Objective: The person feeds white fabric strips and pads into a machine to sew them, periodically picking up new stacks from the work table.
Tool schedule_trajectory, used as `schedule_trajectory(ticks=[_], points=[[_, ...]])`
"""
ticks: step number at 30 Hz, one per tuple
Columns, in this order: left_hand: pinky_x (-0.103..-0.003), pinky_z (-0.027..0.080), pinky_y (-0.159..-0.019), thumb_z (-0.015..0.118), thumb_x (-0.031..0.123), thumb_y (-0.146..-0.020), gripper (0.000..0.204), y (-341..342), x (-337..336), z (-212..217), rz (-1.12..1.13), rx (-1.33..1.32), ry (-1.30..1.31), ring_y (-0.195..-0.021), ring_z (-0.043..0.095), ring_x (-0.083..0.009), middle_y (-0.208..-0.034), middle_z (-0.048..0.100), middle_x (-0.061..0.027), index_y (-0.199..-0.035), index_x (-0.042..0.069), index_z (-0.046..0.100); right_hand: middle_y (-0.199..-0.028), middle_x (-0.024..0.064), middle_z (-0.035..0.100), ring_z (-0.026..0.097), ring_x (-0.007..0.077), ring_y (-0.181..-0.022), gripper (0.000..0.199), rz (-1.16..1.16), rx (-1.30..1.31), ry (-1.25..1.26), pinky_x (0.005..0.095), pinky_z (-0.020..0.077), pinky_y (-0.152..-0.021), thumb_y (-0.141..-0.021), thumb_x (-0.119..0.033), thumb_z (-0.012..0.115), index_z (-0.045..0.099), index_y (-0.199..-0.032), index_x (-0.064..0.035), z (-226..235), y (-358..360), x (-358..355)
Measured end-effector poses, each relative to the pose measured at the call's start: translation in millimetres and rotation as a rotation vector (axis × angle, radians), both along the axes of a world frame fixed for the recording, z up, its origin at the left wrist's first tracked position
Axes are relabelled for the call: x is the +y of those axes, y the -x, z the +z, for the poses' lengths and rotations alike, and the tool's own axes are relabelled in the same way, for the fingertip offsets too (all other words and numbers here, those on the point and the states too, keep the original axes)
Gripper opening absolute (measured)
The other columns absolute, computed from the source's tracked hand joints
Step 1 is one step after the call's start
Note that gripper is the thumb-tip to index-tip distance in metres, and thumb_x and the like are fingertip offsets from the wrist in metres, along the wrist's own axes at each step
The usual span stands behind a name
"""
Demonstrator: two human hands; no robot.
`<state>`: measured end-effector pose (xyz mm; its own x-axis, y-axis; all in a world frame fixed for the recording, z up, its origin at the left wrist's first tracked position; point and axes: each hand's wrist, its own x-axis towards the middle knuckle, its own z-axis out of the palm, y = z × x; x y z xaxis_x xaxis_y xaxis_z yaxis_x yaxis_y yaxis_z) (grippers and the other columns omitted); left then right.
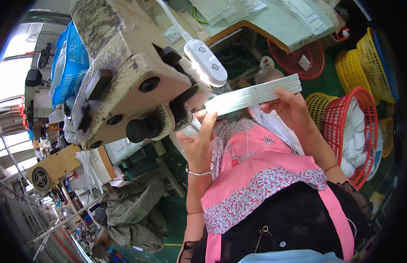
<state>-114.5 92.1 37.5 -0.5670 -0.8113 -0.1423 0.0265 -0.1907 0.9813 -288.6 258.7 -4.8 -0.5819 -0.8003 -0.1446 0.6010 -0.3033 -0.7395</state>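
Observation:
A long white strip [256, 94], folded or stacked in flat layers, stretches between my two hands. My right hand [292, 107] pinches its right end, thumb on the near face and fingers curled below. At the other end, my left hand [198, 142] presses its thumb against the strip, close beside the sewing machine head [129, 92]. Some whitish material [192, 128] shows at the left fingers; what it is I cannot make out. The strip's left end is partly hidden by the machine. A white lamp [206, 62] shines just above that end.
Further white strips [306, 15] lie on the pale green table [273, 30]. A red basket [359, 136] with white pieces stands to the right, near yellow baskets [357, 65]. A blue basket [72, 65] is at far left. Grey-green cloth [138, 215] lies heaped lower left.

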Motion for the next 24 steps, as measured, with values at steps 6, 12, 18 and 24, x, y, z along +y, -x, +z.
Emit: schedule_trajectory(ticks=[6,12,18,24], points=[[-0.021,0.023,-0.040,0.072,0.004,-0.086,0.011,1.4,-0.7,0.9,0.086,0.011,0.033,-0.043,0.035,-0.0024,-0.060,0.049,0.0031,-0.087,-0.002,0.064,-0.095,0.0185,0.072,0.073,0.0220,-0.079,0.023,0.003,0.124,-0.042,0.0288,0.0595,-0.069,-0.095,-0.010,0.059,0.063,-0.112,0.0056,-0.6,-0.4,-14.9],[-0.020,0.024,-0.040,0.071,0.002,-0.085,0.010,6.1,2.3,6.9,0.125,0.007,0.014,-0.044,0.036,-0.0020,-0.061,0.049,0.0028,-0.084,-0.002,0.062,-0.091,0.0154,0.072,0.073,0.0192,-0.076,0.020,-0.019,0.133,-0.046,0.0273,0.0578,-0.065,-0.095,-0.010,0.060,0.064,-0.109,0.0035,0.6,5.0,-24.6],[-0.019,0.024,-0.040,0.069,-0.001,-0.086,0.007,6.7,2.2,4.9,0.177,0.048,0.025,-0.045,0.036,-0.0016,-0.065,0.052,0.0019,-0.086,-0.002,0.062,-0.085,0.0145,0.072,0.072,0.0195,-0.069,0.017,-0.026,0.201,-0.096,0.0271,0.0577,-0.061,-0.094,-0.009,0.061,0.066,-0.106,0.0032,8.5,8.4,-36.0],[-0.019,0.023,-0.041,0.068,-0.001,-0.086,0.005,2.8,-0.4,7.7,0.261,0.144,-0.049,-0.046,0.035,-0.0018,-0.064,0.050,0.0022,-0.087,-0.001,0.063,-0.085,0.0164,0.072,0.072,0.0208,-0.069,0.021,0.058,0.204,-0.095,0.0274,0.0592,-0.060,-0.092,-0.011,0.066,0.067,-0.105,0.0051,16.0,2.6,-40.2]])
